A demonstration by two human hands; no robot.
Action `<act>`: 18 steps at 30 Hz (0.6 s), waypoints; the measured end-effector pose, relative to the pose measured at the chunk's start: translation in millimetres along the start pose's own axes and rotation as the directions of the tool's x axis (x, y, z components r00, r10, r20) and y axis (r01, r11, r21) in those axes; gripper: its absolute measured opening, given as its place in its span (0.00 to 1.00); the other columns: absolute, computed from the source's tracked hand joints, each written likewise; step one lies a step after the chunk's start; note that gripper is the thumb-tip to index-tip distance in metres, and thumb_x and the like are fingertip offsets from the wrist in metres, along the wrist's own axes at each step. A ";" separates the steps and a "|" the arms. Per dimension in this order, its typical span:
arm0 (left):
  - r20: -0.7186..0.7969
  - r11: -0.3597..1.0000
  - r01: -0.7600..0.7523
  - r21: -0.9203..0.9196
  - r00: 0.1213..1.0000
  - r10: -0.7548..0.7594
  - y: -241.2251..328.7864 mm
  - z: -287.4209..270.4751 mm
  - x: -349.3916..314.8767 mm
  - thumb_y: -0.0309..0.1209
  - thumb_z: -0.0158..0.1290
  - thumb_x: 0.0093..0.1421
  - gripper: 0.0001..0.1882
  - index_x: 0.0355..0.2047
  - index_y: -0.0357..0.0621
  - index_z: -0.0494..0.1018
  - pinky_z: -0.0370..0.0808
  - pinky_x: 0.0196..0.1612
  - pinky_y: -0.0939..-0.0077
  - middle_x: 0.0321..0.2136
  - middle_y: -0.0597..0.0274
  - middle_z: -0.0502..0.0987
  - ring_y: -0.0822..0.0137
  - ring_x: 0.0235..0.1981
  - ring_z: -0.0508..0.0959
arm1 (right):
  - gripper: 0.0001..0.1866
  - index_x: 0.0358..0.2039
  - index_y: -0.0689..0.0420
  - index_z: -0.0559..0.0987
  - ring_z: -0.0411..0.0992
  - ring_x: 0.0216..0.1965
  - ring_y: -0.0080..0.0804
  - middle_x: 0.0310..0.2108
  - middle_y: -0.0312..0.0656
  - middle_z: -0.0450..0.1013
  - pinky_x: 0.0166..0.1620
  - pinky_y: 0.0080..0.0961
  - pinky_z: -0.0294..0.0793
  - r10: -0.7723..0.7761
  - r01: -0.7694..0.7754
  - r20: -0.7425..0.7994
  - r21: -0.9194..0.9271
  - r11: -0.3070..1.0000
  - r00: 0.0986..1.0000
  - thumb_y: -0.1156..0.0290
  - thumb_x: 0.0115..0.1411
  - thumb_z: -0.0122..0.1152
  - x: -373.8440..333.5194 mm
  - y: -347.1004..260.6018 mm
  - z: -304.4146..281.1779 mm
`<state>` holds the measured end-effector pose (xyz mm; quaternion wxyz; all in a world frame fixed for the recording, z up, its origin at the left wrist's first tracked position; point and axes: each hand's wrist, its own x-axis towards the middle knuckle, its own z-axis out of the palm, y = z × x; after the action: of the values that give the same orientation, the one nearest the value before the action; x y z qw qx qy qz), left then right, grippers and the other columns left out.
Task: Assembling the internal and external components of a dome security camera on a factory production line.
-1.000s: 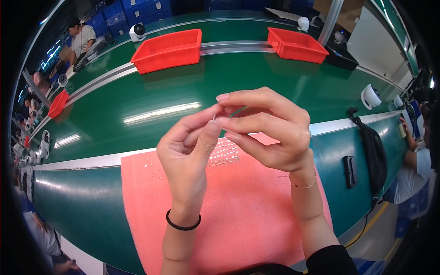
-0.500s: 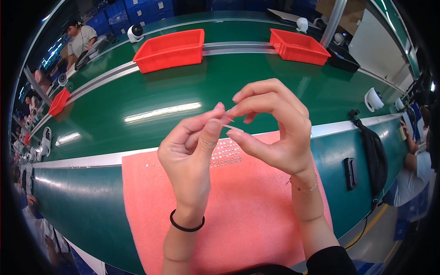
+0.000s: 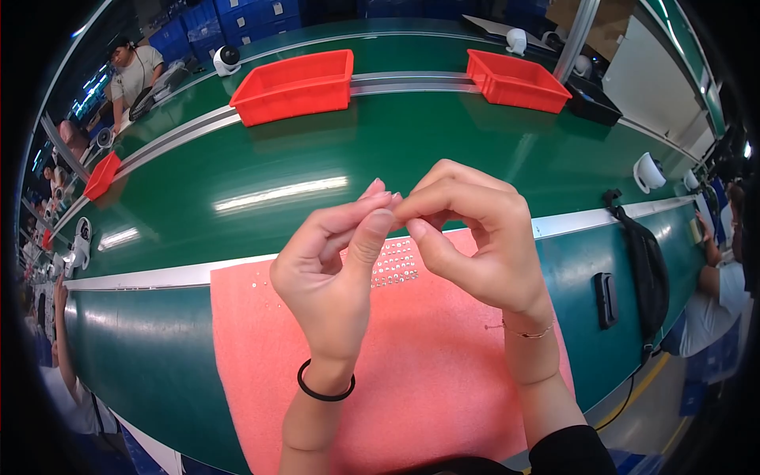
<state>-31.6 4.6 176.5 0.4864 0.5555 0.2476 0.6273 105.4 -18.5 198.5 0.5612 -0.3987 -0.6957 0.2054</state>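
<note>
Above the pink mat (image 3: 412,356), my two hands meet at their fingertips. My left hand (image 3: 328,265) is closed in a pinch; the thin clear strip that showed between its thumb and fingers half a second ago is now hidden behind them. My right hand (image 3: 483,245) pinches with thumb and index finger right against the left fingertips, and what lies inside that pinch cannot be made out. Below and behind the hands, small shiny round pieces (image 3: 396,265) lie in rows on the mat. A few loose ones (image 3: 255,285) are scattered to their left.
Across the green bench stand a large red bin (image 3: 293,91) and a smaller red bin (image 3: 518,83). A black case (image 3: 606,301) and a black strap-like bag (image 3: 645,269) lie at the right. White cameras (image 3: 649,172) stand about. Other people work at both sides.
My right thumb and fingers have closed in against the left fingertips, covering the clear strip that stuck out between them. At the far left, another person's arm now reaches onto the bench.
</note>
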 end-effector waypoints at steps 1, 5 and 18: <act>0.001 1.000 0.000 -0.002 1.000 0.000 0.4 -0.9 0.3 0.23 0.53 0.56 0.06 0.33 0.32 0.73 0.72 0.49 0.71 0.30 0.50 0.78 0.62 0.41 0.77 | 0.09 0.28 0.65 0.78 0.68 0.27 0.22 0.26 0.40 0.70 0.29 0.15 0.69 0.032 -0.032 0.014 0.026 0.999 0.999 0.86 0.45 0.52 0.2 -1.1 -0.1; 0.002 0.999 0.035 -0.010 0.999 -0.035 2.9 -3.7 1.1 0.25 0.53 0.57 0.08 0.33 0.31 0.73 0.72 0.47 0.72 0.29 0.50 0.78 0.63 0.41 0.77 | 0.10 0.29 0.65 0.78 0.68 0.27 0.22 0.26 0.40 0.70 0.30 0.15 0.70 0.089 -0.090 0.020 0.063 0.994 0.996 0.86 0.45 0.52 0.4 -1.8 1.5; 0.075 0.997 0.066 0.040 0.995 -0.069 4.0 -2.6 -2.2 0.22 0.55 0.54 0.06 0.32 0.31 0.75 0.73 0.45 0.76 0.30 0.51 0.78 0.63 0.39 0.78 | 0.03 0.20 0.65 0.70 0.63 0.26 0.20 0.23 0.36 0.64 0.31 0.16 0.67 0.230 -0.237 0.062 0.156 0.959 0.971 0.85 0.45 0.52 -1.8 -5.7 -0.6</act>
<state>-35.6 1.7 178.2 0.5061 0.5795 0.2591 0.5839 104.2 -23.5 201.7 0.5483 -0.4264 -0.6366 0.3350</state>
